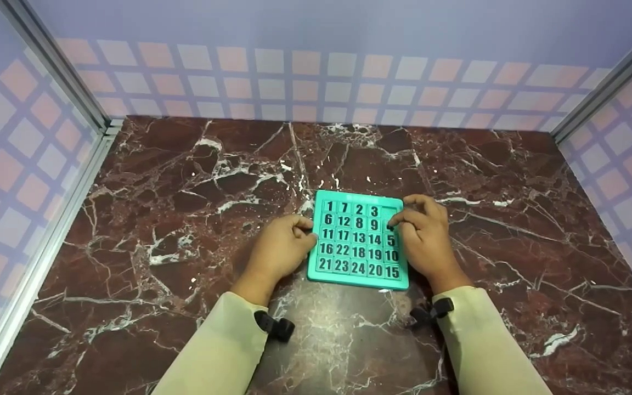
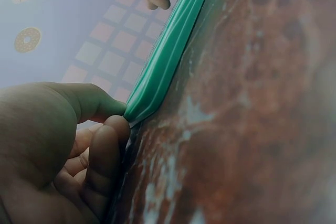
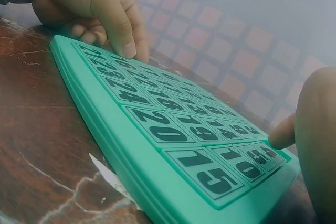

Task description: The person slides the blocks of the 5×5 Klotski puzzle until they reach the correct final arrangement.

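While pinching the left edge of the green number puzzle with the left hand on the dark marbled tabletop, touching the 4 tile, just below the vacant top-right slot, with a fingertip of the right hand, loose and unclasped, across the board and apart from the left

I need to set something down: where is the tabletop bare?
Bare tabletop: between the number puzzle and back wall; left of the left hand; right of the right hand. It's crowded along the puzzle's sides, where the hands are.
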{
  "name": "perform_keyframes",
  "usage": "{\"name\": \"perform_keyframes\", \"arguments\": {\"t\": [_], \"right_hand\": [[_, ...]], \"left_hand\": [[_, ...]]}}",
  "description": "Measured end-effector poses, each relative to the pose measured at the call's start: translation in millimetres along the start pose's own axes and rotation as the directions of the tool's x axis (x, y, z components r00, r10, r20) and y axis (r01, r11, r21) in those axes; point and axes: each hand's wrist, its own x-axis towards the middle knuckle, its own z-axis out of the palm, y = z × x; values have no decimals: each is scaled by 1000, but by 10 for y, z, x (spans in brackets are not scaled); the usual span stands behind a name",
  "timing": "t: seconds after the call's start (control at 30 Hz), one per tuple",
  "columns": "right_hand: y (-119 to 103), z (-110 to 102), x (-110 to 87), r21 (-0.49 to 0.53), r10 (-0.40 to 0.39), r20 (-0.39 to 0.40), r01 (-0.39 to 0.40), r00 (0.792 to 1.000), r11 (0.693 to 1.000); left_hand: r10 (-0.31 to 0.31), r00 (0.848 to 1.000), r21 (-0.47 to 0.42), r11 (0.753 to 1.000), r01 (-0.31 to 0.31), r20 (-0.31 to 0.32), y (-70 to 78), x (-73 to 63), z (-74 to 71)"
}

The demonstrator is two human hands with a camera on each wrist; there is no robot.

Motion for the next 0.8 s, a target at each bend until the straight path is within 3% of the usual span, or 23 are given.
{"name": "perform_keyframes", "arguments": {"t": [0.4,0.8], "right_hand": [[-13,4,9,-36,1,5,-1,1000,999],[-11,-1,3,-42,34,14,-34,999,999]], "left_hand": [[-12,1000,24,1000,12,-10,12,-8,-4],[22,1000,13,1000,-22,-8,-10,-2,-4]]}}
